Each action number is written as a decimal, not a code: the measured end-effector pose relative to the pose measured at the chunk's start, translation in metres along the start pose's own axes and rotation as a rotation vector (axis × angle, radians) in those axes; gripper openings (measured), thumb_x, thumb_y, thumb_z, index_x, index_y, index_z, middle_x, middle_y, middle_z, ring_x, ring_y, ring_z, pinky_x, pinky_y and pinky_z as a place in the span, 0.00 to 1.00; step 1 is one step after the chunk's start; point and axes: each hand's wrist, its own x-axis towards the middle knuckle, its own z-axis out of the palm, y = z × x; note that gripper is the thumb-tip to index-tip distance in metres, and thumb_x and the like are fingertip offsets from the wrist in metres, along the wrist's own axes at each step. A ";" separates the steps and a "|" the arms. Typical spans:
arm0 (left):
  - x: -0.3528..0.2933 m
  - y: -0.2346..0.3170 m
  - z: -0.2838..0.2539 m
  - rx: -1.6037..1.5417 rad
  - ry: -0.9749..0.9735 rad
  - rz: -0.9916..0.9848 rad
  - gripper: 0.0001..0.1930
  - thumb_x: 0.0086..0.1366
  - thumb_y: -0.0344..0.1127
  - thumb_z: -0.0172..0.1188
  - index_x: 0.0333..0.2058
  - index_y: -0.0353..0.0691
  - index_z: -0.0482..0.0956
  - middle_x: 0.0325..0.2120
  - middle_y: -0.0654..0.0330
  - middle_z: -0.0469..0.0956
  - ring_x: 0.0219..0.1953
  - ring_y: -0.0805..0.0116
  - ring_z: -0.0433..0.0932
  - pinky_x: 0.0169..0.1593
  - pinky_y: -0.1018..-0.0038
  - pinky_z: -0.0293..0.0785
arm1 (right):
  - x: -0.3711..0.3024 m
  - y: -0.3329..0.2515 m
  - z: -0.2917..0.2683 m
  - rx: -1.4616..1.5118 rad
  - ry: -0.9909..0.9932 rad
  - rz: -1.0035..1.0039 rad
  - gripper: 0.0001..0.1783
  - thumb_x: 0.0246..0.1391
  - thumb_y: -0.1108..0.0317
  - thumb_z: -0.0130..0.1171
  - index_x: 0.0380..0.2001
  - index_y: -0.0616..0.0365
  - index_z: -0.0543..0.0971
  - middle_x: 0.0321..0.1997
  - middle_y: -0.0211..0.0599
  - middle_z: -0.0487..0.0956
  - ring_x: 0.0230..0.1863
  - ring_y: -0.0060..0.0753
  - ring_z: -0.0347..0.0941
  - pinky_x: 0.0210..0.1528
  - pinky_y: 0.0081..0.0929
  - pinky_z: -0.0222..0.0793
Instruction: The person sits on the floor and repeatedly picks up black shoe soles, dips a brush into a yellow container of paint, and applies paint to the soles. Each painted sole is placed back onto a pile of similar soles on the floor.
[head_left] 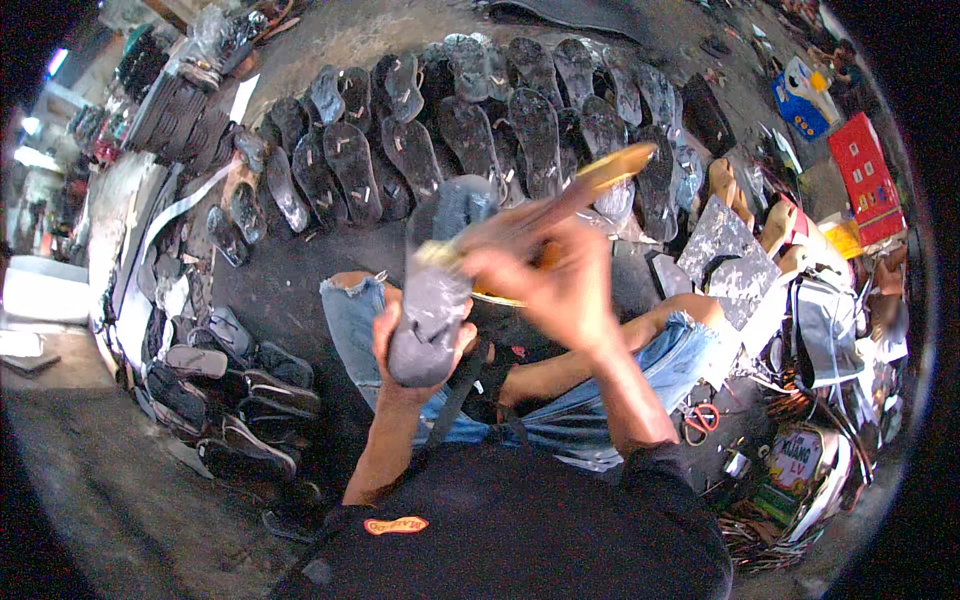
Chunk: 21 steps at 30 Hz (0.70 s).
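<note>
We see the left hand (412,345) wrapped around the lower end of a dark grey sandal sole (440,275), fingers curled at its edges, holding it upright and tilted slightly away, over the lap. The right hand (560,280) is closed on a wooden-handled brush (590,180); its handle angles up and to the right, and its bristle end lies across the sole near mid-height, touching the surface. Just under the right hand we note the rim of a dark tin (500,300), mostly hidden; its contents cannot be told. Jeans (350,320) with a torn knee cover both legs. Beyond the knees, rows of dark soles (480,120) lie spread on the ground. To the left sits a heap of finished sandals (235,390). On the right, red-handled scissors (702,417) lie on the ground, near a red box (865,175).
</note>
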 end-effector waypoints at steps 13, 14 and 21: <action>-0.013 -0.003 -0.041 0.110 0.006 0.026 0.38 0.64 0.61 0.55 0.58 0.29 0.72 0.48 0.45 0.81 0.40 0.51 0.79 0.41 0.55 0.80 | 0.002 0.034 -0.012 -0.233 0.311 0.080 0.15 0.54 0.59 0.77 0.36 0.59 0.88 0.35 0.44 0.89 0.34 0.39 0.88 0.35 0.37 0.80; -0.015 -0.001 -0.022 0.114 -0.017 -0.017 0.39 0.63 0.61 0.56 0.59 0.30 0.71 0.50 0.44 0.80 0.41 0.51 0.79 0.41 0.55 0.79 | 0.010 0.029 -0.019 -0.196 0.427 0.108 0.15 0.54 0.59 0.77 0.37 0.59 0.88 0.34 0.44 0.89 0.35 0.37 0.88 0.36 0.37 0.80; -0.019 -0.013 -0.011 0.230 -0.038 -0.056 0.35 0.66 0.60 0.54 0.60 0.34 0.75 0.50 0.49 0.82 0.39 0.58 0.78 0.45 0.60 0.74 | 0.029 0.046 -0.045 -0.307 0.422 0.028 0.18 0.51 0.57 0.80 0.36 0.58 0.86 0.30 0.44 0.88 0.27 0.40 0.85 0.33 0.36 0.79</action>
